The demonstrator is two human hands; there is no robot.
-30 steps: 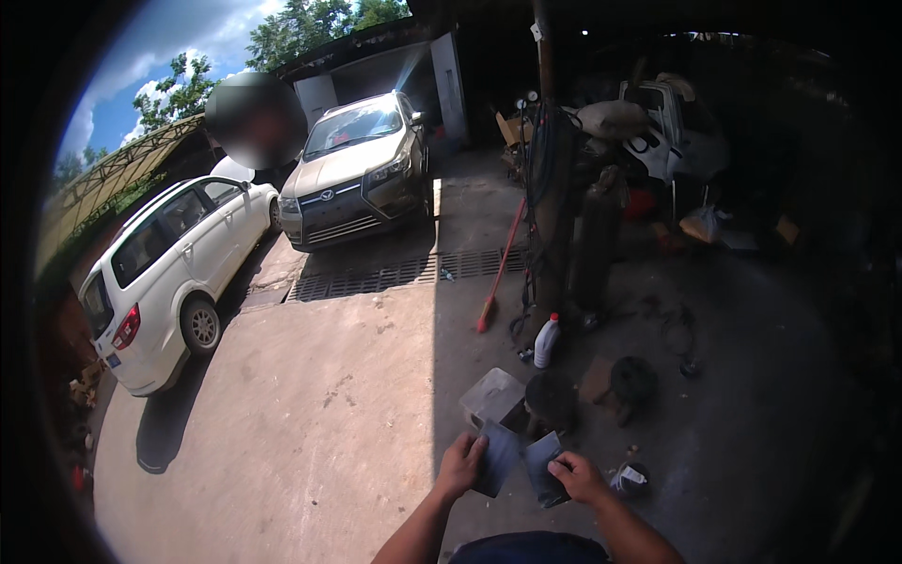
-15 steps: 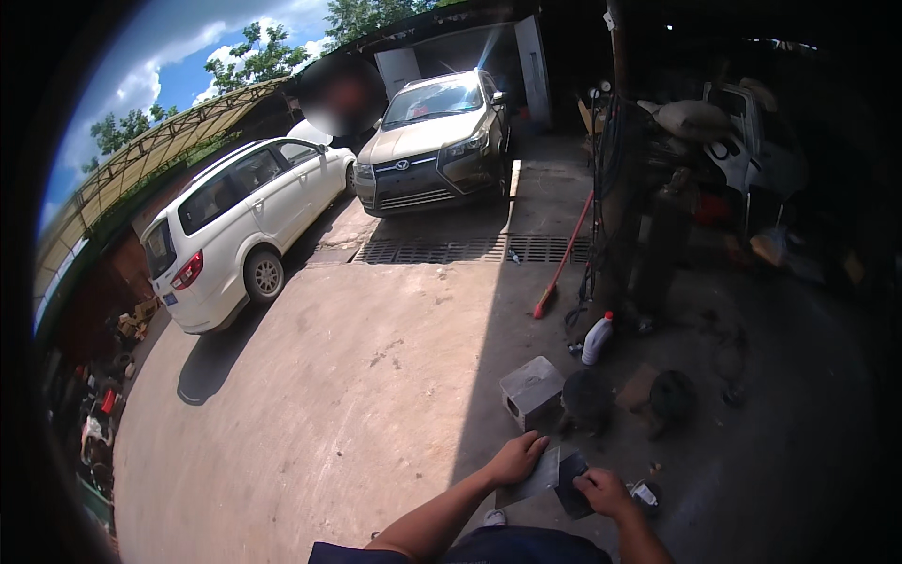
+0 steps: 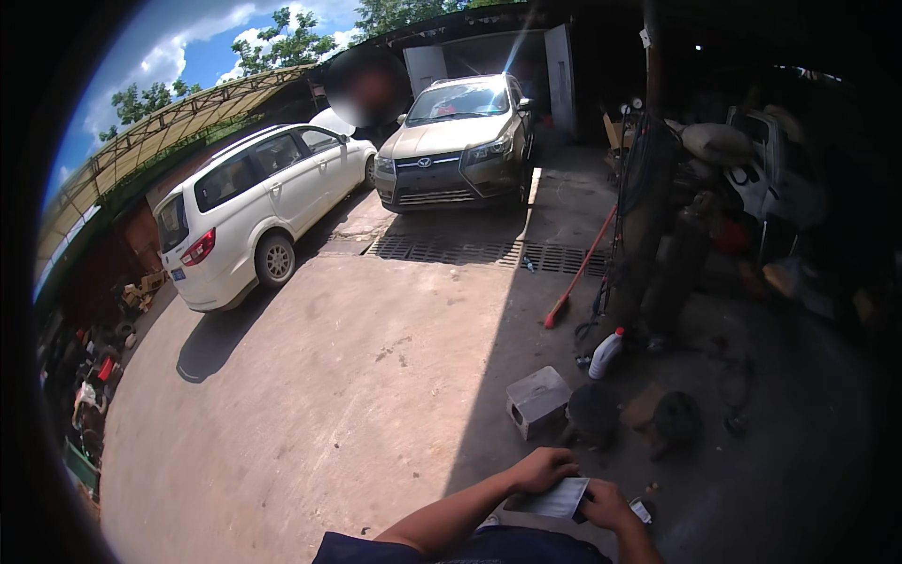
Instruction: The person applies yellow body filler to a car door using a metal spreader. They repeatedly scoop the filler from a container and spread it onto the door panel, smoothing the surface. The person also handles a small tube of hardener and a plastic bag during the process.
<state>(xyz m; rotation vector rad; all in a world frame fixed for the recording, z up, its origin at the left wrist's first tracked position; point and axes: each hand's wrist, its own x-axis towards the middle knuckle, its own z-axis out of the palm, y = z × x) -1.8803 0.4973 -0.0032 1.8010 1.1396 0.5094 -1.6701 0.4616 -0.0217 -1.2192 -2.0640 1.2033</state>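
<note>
Low in the head view, both hands meet around a thin, flat, pale grey sheet (image 3: 556, 499); its material is unclear. My left hand (image 3: 545, 470) is bent over the sheet's upper edge with closed fingers. At the sheet's right end, my right hand (image 3: 606, 506) is closed on it, its fingertips partly hidden. A dark strip shows beside the right fingers. Just beyond the hands, on the shaded floor, stands a grey metal box (image 3: 537, 402).
Right of the box are a dark round object (image 3: 593, 414), a white jug with a red cap (image 3: 607, 353) and a red broom (image 3: 557, 310). A white car (image 3: 272, 207) and a beige car (image 3: 451, 146) stand farther off, near a floor grate (image 3: 442, 249). A person is behind the white car.
My hands have come closer together. The pale sheet now covers most of the dark flat piece that was in my right hand. The view has shifted slightly left.
</note>
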